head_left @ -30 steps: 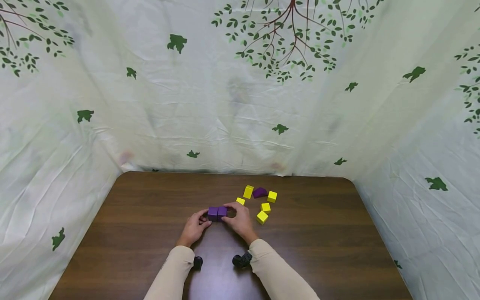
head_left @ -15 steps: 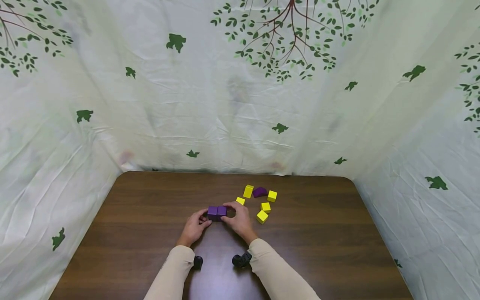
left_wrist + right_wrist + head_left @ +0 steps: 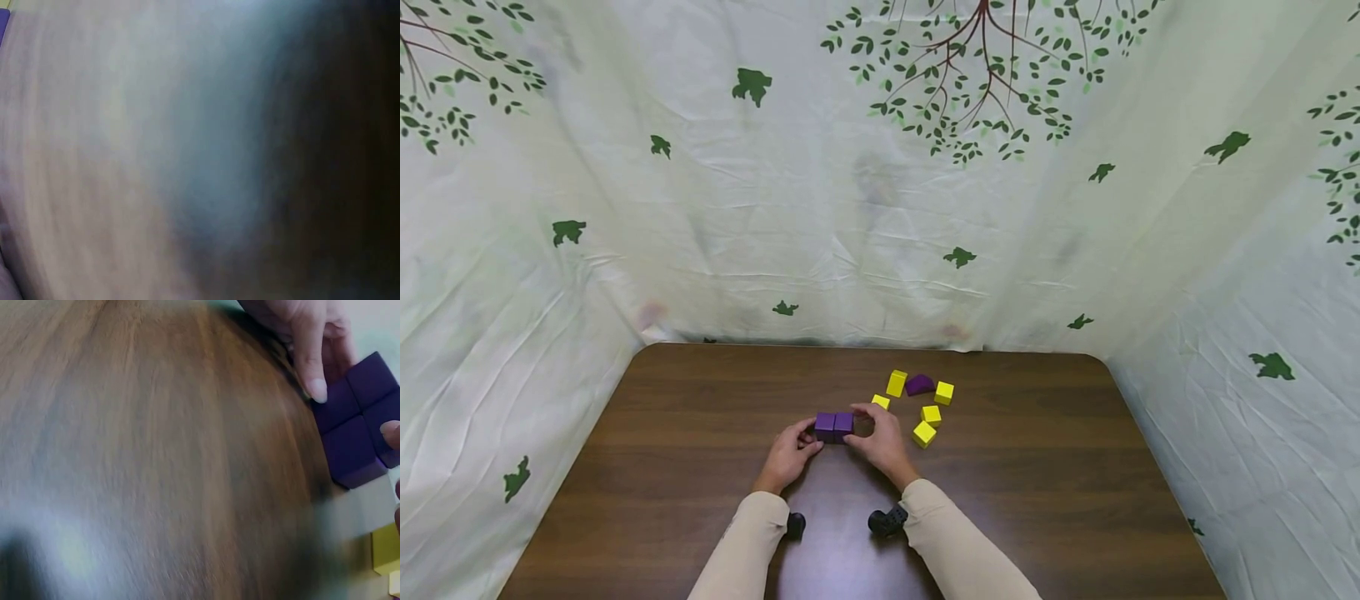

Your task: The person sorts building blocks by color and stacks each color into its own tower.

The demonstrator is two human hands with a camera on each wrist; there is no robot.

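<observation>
- Person's L hand [image 3: 786, 456], center of head view, a bit left: thumb + fingertips pinching left end of purple blocks [image 3: 835, 427].
- R hand [image 3: 882, 440], just right of center: thumb on near face & index at far right corner, pinching the right end; other fingers mostly hidden, can't tell how they lie.
- Purple blocks sit btwn the hands, lower center of head view, flush side by side. R wrist view, right edge: 4 square faces w/ thin seams; exact no. of blocks can't be told.
- Five yellow blocks [image 3: 925, 434] loosely grouped right of & above R hand, w/ a purple rounded piece [image 3: 920, 384] btwn the top two; nearest yellow one partly hidden behind R hand.
- Brown wood-grain table [image 3: 1037, 500] fills lower half of head view; pale cloth [image 3: 880, 208] w/ green leaf prints behind & on both sides.
- Beige sleeves [image 3: 958, 542] on both arms, small black devices [image 3: 887, 521] by the wrists.
- L wrist view mostly blurred; only a purple sliver, upper L corner.
</observation>
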